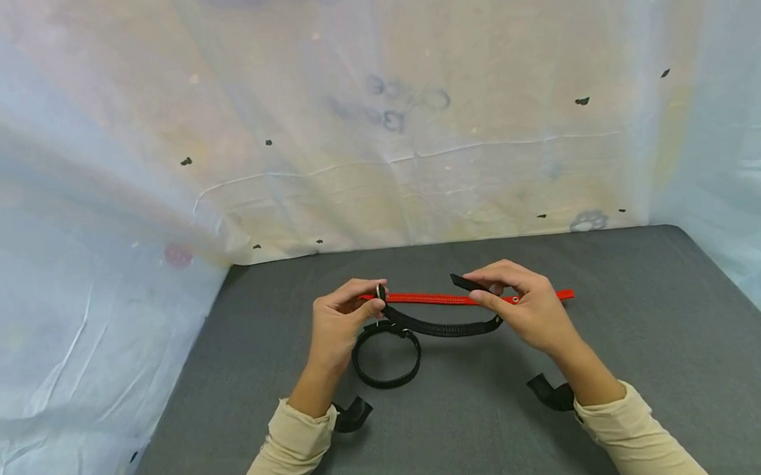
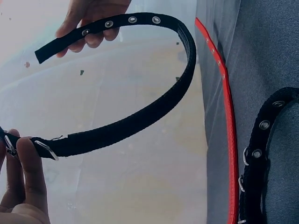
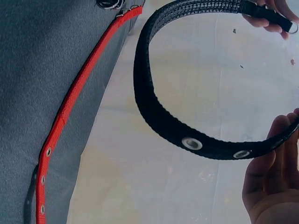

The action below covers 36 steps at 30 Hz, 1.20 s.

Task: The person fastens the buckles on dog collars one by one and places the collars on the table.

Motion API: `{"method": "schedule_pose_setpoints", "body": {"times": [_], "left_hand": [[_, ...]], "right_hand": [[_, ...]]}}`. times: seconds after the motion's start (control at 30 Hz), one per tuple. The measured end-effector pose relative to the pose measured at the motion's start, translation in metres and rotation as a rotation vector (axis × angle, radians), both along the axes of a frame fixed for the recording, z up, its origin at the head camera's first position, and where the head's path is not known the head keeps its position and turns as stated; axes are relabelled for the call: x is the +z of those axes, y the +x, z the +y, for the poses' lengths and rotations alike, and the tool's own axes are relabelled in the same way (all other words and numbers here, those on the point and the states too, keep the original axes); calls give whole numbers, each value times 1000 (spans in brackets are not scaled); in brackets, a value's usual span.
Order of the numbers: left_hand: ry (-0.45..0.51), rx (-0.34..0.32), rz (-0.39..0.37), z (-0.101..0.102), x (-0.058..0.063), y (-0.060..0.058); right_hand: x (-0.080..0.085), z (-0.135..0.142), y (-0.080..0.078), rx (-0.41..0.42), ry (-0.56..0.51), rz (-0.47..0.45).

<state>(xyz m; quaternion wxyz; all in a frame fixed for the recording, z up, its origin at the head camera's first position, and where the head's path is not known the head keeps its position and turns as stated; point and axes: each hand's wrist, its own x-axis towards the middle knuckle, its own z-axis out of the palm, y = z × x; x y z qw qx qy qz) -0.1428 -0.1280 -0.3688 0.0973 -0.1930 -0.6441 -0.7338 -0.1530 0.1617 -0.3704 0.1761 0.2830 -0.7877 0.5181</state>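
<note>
Between my two hands a black collar [image 2: 126, 126] with metal eyelets hangs in a curve above the table. My left hand [image 1: 343, 320] pinches its buckle end, where metal hardware shows beside the fingertips. The free end, lined with eyelets, is pinched between thumb and fingers of my right hand [image 1: 522, 301], and its tip sticks out past them. A second black collar [image 1: 389, 386], closed into a ring, lies on the table just below my left hand. Behind the held collar a red collar [image 1: 430, 299] with eyelets lies stretched out flat from left to right.
The grey table [image 1: 445, 444] has pale plastic sheeting [image 1: 417, 192] rising behind it and at both sides. Black straps [image 1: 352, 416] stick out at each wrist, near the sleeve cuffs.
</note>
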Motion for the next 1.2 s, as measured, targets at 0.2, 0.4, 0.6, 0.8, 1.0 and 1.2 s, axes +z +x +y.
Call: {"method": "schedule_pose_setpoints", "body": {"times": [0.2,0.4,0.6,0.8,1.0,1.2], "left_hand": [[-80,21,25,3,3,4],[-131,45,25,11,3,5],[-150,42,30,13,5,4],[-174,57,75,8,10,1],[-202,69,107,10,17,-6],[-220,71,127,15,18,-2]], "right_hand": [[0,-7,1,14,13,35],[0,-8,4,0,40,27],[6,-12,8,9,100,7],[20,-21,6,15,121,10],[31,-30,2,-19,127,38],[31,-35,3,-22,127,33]]}}
